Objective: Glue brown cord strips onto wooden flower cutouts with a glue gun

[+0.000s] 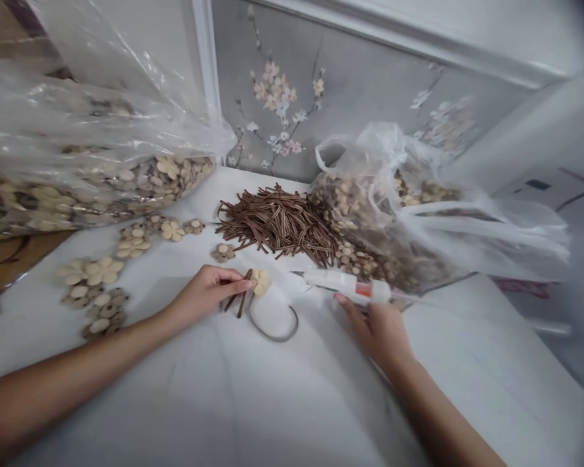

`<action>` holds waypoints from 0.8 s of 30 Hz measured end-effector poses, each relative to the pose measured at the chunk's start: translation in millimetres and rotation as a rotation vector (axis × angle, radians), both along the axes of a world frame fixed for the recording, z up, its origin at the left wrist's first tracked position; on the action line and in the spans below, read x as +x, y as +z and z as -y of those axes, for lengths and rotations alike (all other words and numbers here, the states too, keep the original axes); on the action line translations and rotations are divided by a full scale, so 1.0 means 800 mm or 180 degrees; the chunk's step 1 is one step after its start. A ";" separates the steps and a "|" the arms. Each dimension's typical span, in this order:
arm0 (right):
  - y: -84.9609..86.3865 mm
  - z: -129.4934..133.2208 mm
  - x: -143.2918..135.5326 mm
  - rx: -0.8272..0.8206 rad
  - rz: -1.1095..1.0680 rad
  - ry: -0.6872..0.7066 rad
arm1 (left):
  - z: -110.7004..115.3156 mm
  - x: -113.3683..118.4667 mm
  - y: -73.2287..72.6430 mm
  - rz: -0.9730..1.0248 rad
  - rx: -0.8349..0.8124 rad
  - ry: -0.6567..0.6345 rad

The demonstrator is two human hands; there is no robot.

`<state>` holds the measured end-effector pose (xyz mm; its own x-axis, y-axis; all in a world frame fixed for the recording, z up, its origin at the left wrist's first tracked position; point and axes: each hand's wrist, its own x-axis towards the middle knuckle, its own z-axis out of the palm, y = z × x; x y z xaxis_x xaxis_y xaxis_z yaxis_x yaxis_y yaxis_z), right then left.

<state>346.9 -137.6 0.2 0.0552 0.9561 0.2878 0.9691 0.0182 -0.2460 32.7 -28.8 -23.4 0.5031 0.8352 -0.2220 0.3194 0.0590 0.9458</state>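
Observation:
My left hand point(215, 287) pinches a small piece made of a cream flower point(261, 282) and thin brown strips point(241, 303). From just under the flower hangs a thin grey-brown loop point(292, 332); whether it is joined to the flower I cannot tell. To the right, my right hand point(384, 331) is wrapped round a white glue gun point(338, 281) with an orange mark. Its nozzle points left toward the flower, apart from it. Several loose cream and brown flowers point(102, 271) lie to the left of my left hand.
A pile of brown strips point(277, 224) sits behind my hands on the white marbled table point(214, 395). Large clear bags of flowers stand at left point(102, 139) and at right point(394, 188). A grey floral wall panel point(370, 78) rises behind.

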 end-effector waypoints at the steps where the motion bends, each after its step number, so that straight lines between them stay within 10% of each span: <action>1: 0.000 0.004 -0.005 -0.0087 -0.0120 -0.0134 | 0.000 0.000 0.001 0.0038 -0.0057 0.0001; 24: -0.030 0.016 -0.038 -0.0408 -0.0415 -0.0161 | 0.013 0.010 0.022 -0.0085 -0.0354 0.0054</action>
<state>316.4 -150.6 -24.1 0.1331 0.9795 0.1510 0.9277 -0.0695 -0.3668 40.8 -39.4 -6.0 0.4818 0.8129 -0.3271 0.3426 0.1688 0.9242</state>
